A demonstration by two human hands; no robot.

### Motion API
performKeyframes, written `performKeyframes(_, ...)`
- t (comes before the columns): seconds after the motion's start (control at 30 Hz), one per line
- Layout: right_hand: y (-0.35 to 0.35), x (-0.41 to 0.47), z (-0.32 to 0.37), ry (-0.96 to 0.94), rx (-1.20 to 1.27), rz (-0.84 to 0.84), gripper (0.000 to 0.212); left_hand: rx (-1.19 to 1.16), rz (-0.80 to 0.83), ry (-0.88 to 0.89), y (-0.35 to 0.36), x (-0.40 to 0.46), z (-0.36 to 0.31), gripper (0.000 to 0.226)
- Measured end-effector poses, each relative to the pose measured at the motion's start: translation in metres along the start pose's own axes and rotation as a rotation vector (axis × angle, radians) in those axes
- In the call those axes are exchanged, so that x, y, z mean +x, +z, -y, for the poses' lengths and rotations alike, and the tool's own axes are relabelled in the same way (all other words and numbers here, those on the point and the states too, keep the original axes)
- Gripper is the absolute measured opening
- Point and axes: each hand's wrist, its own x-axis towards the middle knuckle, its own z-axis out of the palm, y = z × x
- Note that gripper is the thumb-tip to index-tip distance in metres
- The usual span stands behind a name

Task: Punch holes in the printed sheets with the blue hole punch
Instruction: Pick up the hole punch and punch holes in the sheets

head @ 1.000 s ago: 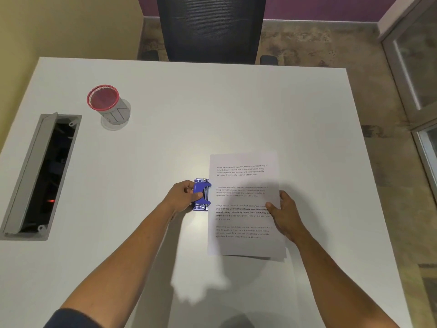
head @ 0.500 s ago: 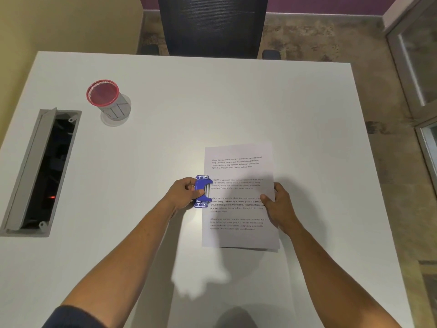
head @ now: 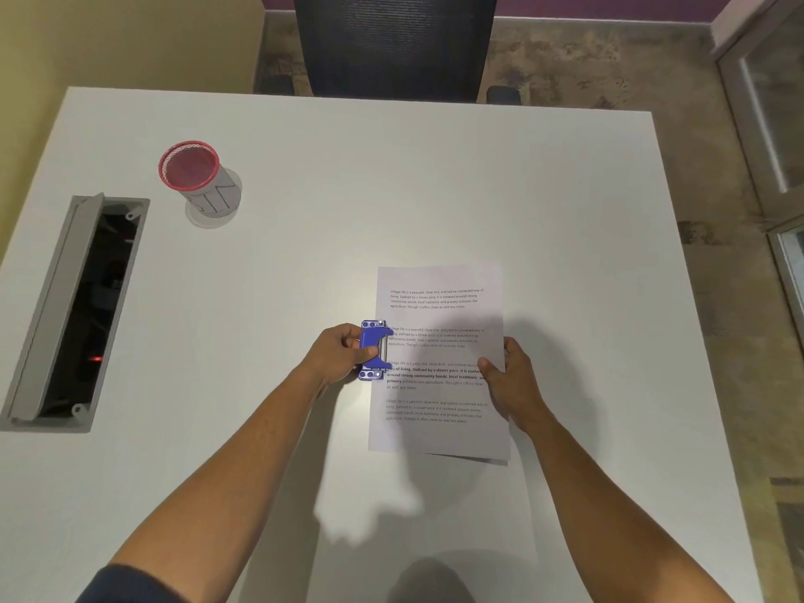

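The printed sheets (head: pixel 439 315) lie in a thin stack on the white table (head: pixel 391 189), text side up. Their left long edge sits inside the mouth of the blue hole punch (head: pixel 373 349). My left hand (head: pixel 337 356) wraps the punch from the left, thumb on its lever. My right hand (head: pixel 511 380) pinches the right edge of the stack, thumb on top of the paper and fingers beneath. A lower sheet's corner peeks out at the bottom right.
A red-rimmed mesh pen cup (head: pixel 195 180) stands at the far left. An open grey cable box (head: pixel 74 311) is set into the table's left side. A dark office chair (head: pixel 393 41) stands behind the far edge. A glass door frame (head: pixel 765 124) is at right.
The sheets have slid left, so their left edge now sits deeper in the punch. Both hands keep their holds; the view has shifted slightly.
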Motion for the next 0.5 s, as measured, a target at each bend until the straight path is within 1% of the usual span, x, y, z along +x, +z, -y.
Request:
performKeyframes(0.17, 0.002, 0.000, 0.004, 0.021, -0.015, -0.003, 0.024, -0.026, -0.032, -0.002, 0.001, -0.003, 0.000, 0.016)
performKeyframes(0.27, 0.002, 0.000, 0.004, 0.029, -0.018, -0.001, 0.025, -0.048, -0.085, 0.008, 0.000, -0.001, 0.000, 0.033)
performKeyframes(0.37, 0.002, 0.001, 0.003, 0.034, -0.030, 0.000, 0.025, 0.065, -0.264, 0.057, 0.002, 0.004, 0.003, 0.048)
performKeyframes(0.43, 0.003, 0.001, 0.003, 0.029, -0.051, -0.001, 0.026, 0.130, -0.380, 0.076, 0.008, 0.005, 0.001, 0.049)
performKeyframes(0.5, 0.003, 0.001, 0.003, 0.025, -0.063, 0.003, 0.026, 0.204, -0.423, 0.075, 0.015, 0.004, -0.005, 0.049)
